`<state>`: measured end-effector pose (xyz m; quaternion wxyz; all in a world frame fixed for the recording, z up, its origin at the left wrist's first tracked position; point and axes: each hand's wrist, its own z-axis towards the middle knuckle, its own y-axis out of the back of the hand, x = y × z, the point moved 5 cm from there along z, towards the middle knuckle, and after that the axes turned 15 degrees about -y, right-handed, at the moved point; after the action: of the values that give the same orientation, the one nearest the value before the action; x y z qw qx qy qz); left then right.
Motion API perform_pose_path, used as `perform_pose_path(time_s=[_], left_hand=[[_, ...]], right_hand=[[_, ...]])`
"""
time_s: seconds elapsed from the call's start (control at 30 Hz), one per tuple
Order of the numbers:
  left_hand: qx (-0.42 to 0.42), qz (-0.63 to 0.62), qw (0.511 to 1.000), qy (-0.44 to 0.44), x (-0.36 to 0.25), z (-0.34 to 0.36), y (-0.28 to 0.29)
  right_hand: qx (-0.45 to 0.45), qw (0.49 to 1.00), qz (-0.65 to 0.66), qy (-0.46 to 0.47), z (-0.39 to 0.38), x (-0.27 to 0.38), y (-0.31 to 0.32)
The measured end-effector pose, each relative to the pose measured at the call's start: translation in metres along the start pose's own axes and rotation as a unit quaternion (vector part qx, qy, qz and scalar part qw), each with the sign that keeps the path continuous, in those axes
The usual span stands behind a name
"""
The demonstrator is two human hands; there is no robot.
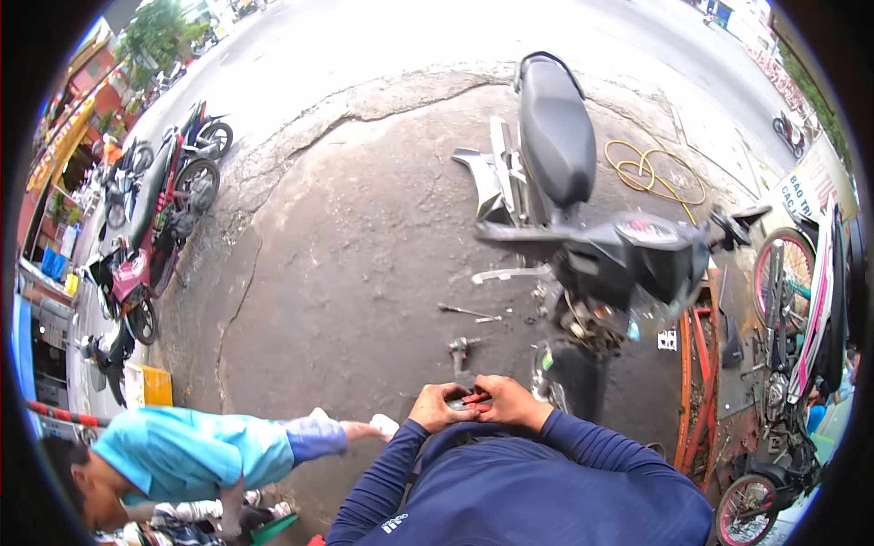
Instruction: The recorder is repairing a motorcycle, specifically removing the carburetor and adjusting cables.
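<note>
Close in front of my body, my left hand (439,408) and my right hand (510,402) meet with fingers curled inward. Between them shows a small red-handled tool (473,408), gripped from both sides. Fingers cover much of it, so its exact kind is unclear. On the ground just beyond lies a pistol-shaped power tool (462,349). A long metal wrench (466,312) rests farther out. To the right stands a dark motorbike (637,259) with its front panels off and parts exposed.
Removed body panels (492,182) lie beside the motorbike's seat. A yellow hose (651,173) coils behind it. At right are a red metal frame (699,382) and another motorbike (783,364). A person in a light blue shirt (196,446) is at lower left; parked motorbikes (150,218) line the left.
</note>
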<state>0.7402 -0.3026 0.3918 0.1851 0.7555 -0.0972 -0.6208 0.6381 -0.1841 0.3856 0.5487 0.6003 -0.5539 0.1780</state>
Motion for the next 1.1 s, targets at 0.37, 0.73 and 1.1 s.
perform_pose_path(time_s=[0.37,0.73,1.1], left_hand=[[0.274,0.070,0.959,-0.022,0.135,0.234,0.246],[0.491,0.404,0.772,-0.009,0.343,0.506,0.351],[0.684,0.511,0.481,-0.198,0.401,0.667,0.173]], right_hand=[[-0.117,0.986,-0.045,-0.114,0.306,0.031,-0.013],[-0.352,0.762,0.213,-0.500,0.436,-0.148,-0.014],[-0.286,0.704,0.488,-0.429,0.451,-0.186,-0.036]])
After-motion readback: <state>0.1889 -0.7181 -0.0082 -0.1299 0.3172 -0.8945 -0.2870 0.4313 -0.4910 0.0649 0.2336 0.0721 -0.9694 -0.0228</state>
